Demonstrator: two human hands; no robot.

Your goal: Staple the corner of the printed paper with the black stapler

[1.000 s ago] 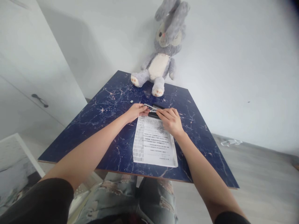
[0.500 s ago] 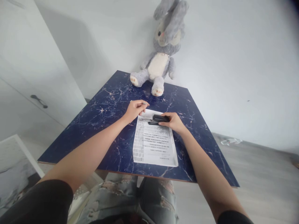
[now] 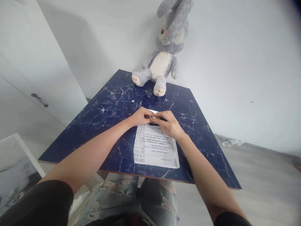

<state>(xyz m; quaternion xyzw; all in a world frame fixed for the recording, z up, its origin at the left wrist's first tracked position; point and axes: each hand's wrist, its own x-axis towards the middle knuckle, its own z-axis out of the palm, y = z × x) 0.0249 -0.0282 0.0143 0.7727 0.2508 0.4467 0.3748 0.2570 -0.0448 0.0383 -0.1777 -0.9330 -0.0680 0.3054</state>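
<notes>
A black stapler [image 3: 154, 123] lies over the upper part of a stack of printed paper [image 3: 156, 146], mostly covered by my fingers. My right hand [image 3: 169, 124] is wrapped around its body from the right. From the left, my left hand [image 3: 140, 116] meets it at the stapler, thumb and fingers pinched on a small silvery strip of staples [image 3: 154, 117], of which only a bright bit shows. The fingertips of both hands touch or nearly touch. Farther back on the table sits another small pale piece [image 3: 133, 101], like a short staple strip.
The dark blue marbled table [image 3: 84, 135] carries a grey plush rabbit [image 3: 162, 64] at its back edge, against the wall. A white cabinet with a dark handle [image 3: 39, 100] stands at left. On the floor at right lies a clear plastic item [image 3: 232, 142].
My left hand has moved right and down to the stapler, uncovering the small pale piece on the table. My right hand's fingers have shifted forward over the stapler.
</notes>
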